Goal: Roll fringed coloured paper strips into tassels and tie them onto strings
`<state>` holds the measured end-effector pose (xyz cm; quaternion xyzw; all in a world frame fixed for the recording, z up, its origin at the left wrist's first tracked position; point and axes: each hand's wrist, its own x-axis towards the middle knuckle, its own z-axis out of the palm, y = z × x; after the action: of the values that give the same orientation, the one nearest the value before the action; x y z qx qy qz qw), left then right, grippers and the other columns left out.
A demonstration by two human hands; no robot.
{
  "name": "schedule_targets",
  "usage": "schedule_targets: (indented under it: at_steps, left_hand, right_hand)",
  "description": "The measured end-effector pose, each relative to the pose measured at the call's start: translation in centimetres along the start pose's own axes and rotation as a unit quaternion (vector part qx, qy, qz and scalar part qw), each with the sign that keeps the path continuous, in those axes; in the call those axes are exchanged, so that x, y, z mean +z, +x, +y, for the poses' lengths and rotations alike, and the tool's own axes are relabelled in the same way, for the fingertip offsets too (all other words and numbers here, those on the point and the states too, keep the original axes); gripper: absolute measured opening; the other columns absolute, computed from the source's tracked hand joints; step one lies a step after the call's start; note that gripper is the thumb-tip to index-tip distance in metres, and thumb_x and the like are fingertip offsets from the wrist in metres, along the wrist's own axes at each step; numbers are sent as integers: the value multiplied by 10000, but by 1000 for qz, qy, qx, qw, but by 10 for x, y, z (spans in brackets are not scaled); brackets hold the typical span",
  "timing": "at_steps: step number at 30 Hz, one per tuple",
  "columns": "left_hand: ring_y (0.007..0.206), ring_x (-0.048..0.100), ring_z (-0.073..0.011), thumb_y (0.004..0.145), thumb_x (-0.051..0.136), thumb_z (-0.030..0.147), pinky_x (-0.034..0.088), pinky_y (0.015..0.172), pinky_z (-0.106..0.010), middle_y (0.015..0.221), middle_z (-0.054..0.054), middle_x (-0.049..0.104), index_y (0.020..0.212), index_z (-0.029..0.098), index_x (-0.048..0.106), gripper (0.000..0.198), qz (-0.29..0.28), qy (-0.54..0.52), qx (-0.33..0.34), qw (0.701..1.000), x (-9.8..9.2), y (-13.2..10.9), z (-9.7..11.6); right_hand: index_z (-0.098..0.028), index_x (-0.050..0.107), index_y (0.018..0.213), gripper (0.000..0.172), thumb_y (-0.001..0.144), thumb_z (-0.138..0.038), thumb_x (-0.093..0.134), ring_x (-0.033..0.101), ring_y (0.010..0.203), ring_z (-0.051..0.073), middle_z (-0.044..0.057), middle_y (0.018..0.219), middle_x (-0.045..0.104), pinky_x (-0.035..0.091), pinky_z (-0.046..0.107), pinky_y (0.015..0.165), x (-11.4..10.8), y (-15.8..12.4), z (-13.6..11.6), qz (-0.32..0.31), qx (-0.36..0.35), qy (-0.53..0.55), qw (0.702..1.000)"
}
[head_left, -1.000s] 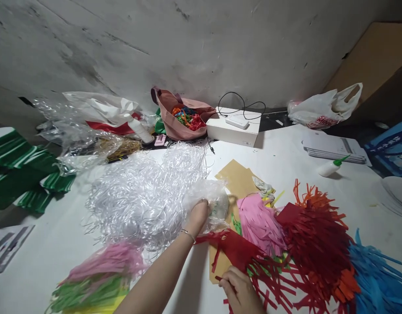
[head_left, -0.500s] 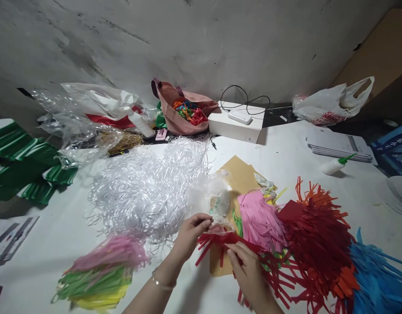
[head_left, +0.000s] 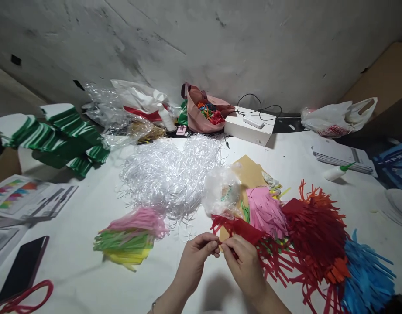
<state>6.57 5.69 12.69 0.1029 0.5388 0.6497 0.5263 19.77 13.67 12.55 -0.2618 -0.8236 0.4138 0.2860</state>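
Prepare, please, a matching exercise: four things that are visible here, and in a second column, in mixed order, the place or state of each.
1. Phone
2. Pink bag
3. Green-tipped bottle
4. Right hand

A. Open, colourful strips inside
B. Fingertips close to the left hand, near red fringe
C. At the left, screen dark
D. Lying near stacked papers

Pairs: 1-C, 2-A, 3-D, 4-B
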Motion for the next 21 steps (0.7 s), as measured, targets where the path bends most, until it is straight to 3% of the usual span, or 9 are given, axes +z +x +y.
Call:
schedule_targets:
  at_steps: [7, 13, 21]
  left_hand:
    - [582, 576, -124, 712, 753, 305, 488, 591, -265, 729, -23, 639, 755, 152, 723, 162, -32, 73, 66, 995, -12, -36, -5]
    - [602, 566, -130, 737, 722, 332, 485, 596, -265, 761, -30, 627, 756, 162, 716, 172, -47, 115, 91, 988, -20, -56, -9]
    - [607, 529, -119, 756, 705, 354, 442, 611, -249, 744, -17, 603, 741, 161, 697, 193, -72, 116, 61, 989, -29, -77, -12]
  right_hand:
    - [-204, 560, 791, 182, 941, -178, 459, 534, 685, 153, 12, 720, 573, 373, 263, 641, -5, -22, -23, -35, -59, -87, 994]
    - [-203, 562, 751, 174, 909, -186, 491, 524, 644, 128, -8, 687, 552, 364, 234, 598, 1, -41, -42, -43, -19, -32, 998]
    - [-199, 551, 772, 192, 931, -184, 443, 506, 655, 123, -9, 706, 523, 349, 235, 602, 6, -60, -59, -69, -19, -21, 997]
